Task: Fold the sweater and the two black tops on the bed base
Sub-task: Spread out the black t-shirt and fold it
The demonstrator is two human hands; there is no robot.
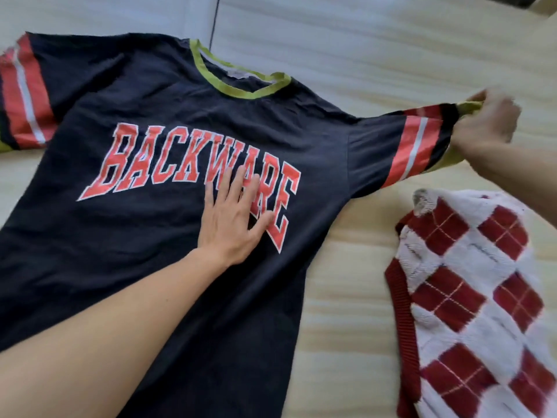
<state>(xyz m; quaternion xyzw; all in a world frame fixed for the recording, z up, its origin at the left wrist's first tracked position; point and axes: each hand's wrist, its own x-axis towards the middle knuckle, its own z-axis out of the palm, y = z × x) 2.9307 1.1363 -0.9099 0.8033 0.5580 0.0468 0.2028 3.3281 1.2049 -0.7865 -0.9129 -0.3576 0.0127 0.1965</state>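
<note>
A black top [144, 236] with red "BACKWARE" lettering, a green collar and red-white striped sleeves lies spread face up on the pale bed base [346, 282]. My left hand [235, 218] presses flat on its chest, fingers apart over the last letters. My right hand [488, 122] grips the green cuff of the top's right sleeve [413, 146] and holds it stretched out to the right. A folded red and white argyle sweater [476, 297] lies at the lower right, apart from the top. A second black top is not in view.
A dark seam [214, 22] runs up the pale surface behind the collar. Bare bed surface lies between the top and the sweater and beyond the collar at the upper right.
</note>
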